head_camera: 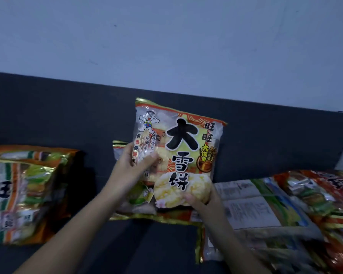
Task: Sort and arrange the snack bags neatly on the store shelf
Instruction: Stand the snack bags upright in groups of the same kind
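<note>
Snack bag [186,139] in orange and gold: you hold it raised off the dark shelf [67,115], face toward you. Its long axis runs from your hands up and away toward the pale wall [166,46], and the top leans slightly to your left.

Your left hand [135,165] pinches the bag's left edge at mid-height, thumb [151,158] across the front. Your right hand [204,200] pinches the lower right corner, thumb on the printed cracker. On both hands the other fingers are behind the film and cannot be checked.

Directly beneath lies a second bag [141,196], flat, in the same orientation and partly covered. Judgement: the held bag only needs lowering straight down to stack on it.

A stack of bags [22,194] sits well to your left, and a loose heap [285,204] lies close by your right wrist. The heap is blurred and cut off at the frame edge, so it cannot be counted. The shelf's front edge is out of view.
</note>
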{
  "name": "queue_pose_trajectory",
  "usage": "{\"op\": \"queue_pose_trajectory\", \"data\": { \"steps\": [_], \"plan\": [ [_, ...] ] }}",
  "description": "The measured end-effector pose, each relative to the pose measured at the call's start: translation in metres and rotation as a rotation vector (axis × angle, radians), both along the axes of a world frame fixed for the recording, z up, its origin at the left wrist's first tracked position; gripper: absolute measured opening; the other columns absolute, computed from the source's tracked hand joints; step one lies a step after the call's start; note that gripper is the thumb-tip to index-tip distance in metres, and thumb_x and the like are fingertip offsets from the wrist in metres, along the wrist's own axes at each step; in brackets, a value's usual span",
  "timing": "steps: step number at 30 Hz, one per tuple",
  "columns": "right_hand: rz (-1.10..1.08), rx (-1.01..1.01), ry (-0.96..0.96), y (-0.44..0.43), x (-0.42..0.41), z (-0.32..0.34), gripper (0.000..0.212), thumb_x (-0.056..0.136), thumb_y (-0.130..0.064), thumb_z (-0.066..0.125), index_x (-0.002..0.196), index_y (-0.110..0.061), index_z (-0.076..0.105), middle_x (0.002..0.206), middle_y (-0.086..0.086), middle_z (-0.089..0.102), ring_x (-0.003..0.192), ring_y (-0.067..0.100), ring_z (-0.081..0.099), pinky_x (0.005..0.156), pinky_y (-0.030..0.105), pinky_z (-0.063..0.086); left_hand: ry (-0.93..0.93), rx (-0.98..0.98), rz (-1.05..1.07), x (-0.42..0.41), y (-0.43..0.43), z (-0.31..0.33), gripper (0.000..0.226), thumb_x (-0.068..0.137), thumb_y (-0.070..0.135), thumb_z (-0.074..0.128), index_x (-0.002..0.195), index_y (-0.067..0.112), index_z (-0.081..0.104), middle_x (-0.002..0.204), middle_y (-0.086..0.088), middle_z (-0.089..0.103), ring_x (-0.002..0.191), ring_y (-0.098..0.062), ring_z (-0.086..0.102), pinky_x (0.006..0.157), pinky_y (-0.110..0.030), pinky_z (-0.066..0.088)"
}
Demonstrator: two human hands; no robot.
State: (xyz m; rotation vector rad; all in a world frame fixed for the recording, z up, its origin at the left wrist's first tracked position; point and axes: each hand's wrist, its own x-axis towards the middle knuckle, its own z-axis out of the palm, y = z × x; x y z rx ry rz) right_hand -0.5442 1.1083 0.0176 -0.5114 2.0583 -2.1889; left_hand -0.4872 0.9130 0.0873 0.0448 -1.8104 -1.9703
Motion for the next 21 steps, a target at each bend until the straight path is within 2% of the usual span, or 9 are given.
{"op": "queue_pose_trajectory", "data": {
  "steps": [2,4,6,9,11,13,17,19,21],
  "plan": [
    [0.007,0.025,-0.017,-0.017,0.004,-0.015,0.044,0.069,-0.022,0.082,0.104,-0.032,0.055,0.102,-0.009,0.067,0.082,-0.004,0.066,0.063,0.019,0.055,-0.069,-0.066,-0.042,0.013,-0.024,-0.028,0.077,0.063,0.026,0.086,0.126,0.028,0.042,0.113,-0.001,0.067,0.096,-0.016,0.069,0.082,-0.037,0.056],
    [0.025,0.029,-0.016,-0.031,0.007,-0.029,0.048,0.064,-0.030,0.085,0.102,-0.033,0.056,0.101,-0.008,0.069,0.086,0.001,0.067,0.067,0.023,0.055,-0.119,-0.159,-0.099,0.020,-0.042,-0.063,0.092,0.063,0.013,0.087,0.132,0.033,0.029,0.123,0.001,0.059,0.103,-0.012,0.065,0.077,-0.029,0.057],
    [-0.001,0.035,0.000,-0.043,0.006,-0.046,0.054,0.060,-0.032,0.088,0.104,-0.031,0.057,0.104,-0.003,0.069,0.092,0.008,0.067,0.070,0.024,0.055,-0.146,-0.142,-0.182,0.020,-0.053,-0.098,0.096,0.070,-0.003,0.078,0.134,0.041,0.022,0.130,0.003,0.050,0.111,-0.014,0.060,0.073,-0.030,0.058],
    [-0.062,0.046,0.021,-0.057,0.000,-0.073,0.053,0.066,-0.025,0.077,0.113,-0.032,0.054,0.109,-0.006,0.067,0.101,0.009,0.064,0.074,0.018,0.053,-0.110,-0.309,-0.056,0.012,-0.067,-0.147,0.092,0.076,0.013,0.077,0.132,0.055,0.017,0.138,0.012,0.042,0.124,-0.007,0.049,0.096,-0.033,0.049],
    [-0.114,0.074,0.036,-0.068,-0.004,-0.089,0.063,0.072,-0.037,0.072,0.128,-0.037,0.045,0.122,-0.013,0.059,0.114,0.005,0.056,0.086,0.012,0.047,-0.104,-0.427,0.100,0.006,-0.071,-0.168,0.084,0.079,0.021,0.074,0.133,0.053,0.018,0.136,0.021,0.039,0.126,0.001,0.041,0.107,-0.031,0.037],
    [-0.179,0.167,0.085,-0.078,-0.005,-0.102,0.074,0.076,-0.055,0.066,0.138,-0.042,0.028,0.134,-0.017,0.044,0.123,0.003,0.044,0.095,0.008,0.038,-0.092,-0.536,0.216,-0.002,-0.071,-0.182,0.077,0.084,0.022,0.069,0.137,0.044,0.018,0.131,0.026,0.036,0.124,0.002,0.035,0.104,-0.024,0.030],
    [-0.260,0.336,0.145,-0.089,-0.007,-0.118,0.087,0.083,-0.024,0.069,0.149,-0.026,0.012,0.146,-0.002,0.025,0.124,0.003,0.032,0.096,0.013,0.034,-0.114,-0.573,0.244,-0.017,-0.070,-0.191,0.064,0.092,0.027,0.057,0.145,0.026,0.023,0.131,0.014,0.044,0.121,0.003,0.039,0.099,-0.016,0.032],
    [-0.282,0.391,0.144,-0.089,-0.012,-0.125,0.090,0.081,-0.025,0.071,0.149,-0.023,0.013,0.148,0.001,0.024,0.127,0.009,0.034,0.097,0.023,0.037,-0.150,-0.531,0.176,-0.020,-0.072,-0.193,0.064,0.092,0.031,0.054,0.145,0.029,0.019,0.134,0.017,0.047,0.120,0.007,0.043,0.098,-0.016,0.037],
    [-0.288,0.418,0.156,-0.089,-0.017,-0.130,0.091,0.079,-0.023,0.072,0.149,-0.023,0.014,0.148,0.001,0.029,0.131,0.015,0.036,0.099,0.026,0.037,-0.146,-0.530,0.164,-0.020,-0.072,-0.194,0.062,0.092,0.036,0.054,0.143,0.033,0.020,0.132,0.019,0.050,0.118,0.005,0.048,0.098,-0.025,0.042]
  ]
}}
